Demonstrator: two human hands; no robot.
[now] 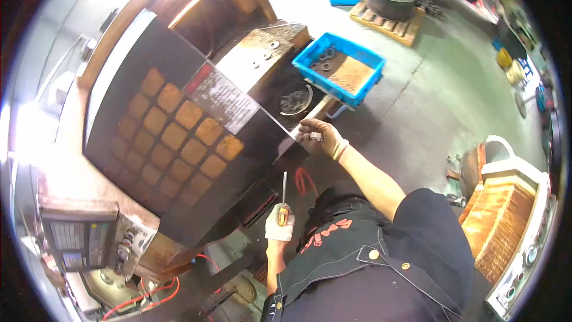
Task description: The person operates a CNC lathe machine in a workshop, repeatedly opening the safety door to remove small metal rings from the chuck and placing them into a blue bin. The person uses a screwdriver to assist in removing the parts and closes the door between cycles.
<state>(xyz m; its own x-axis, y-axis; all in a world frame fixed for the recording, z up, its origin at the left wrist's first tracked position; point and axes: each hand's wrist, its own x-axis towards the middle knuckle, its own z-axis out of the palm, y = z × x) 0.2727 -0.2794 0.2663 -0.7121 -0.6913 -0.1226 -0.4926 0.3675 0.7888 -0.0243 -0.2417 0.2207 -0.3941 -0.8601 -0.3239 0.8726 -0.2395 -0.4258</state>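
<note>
My right hand, in a dirty work glove, is closed on a small metal ring. It is next to the edge of the machine door, below a blue plastic bin. Lower and to the left, my left hand wears a white glove and is wrapped round a tool with a yellowish handle. The tool's thin metal shaft points up; its exact kind is unclear. Several metal rings lie in the bin, and a round container with dark metal pieces stands to its left.
A dark machine door with a window of brownish squares fills the left side. More rings lie on a ledge behind it. A control panel is at lower left, a red hose near my hands, and a rusty-topped machine at right.
</note>
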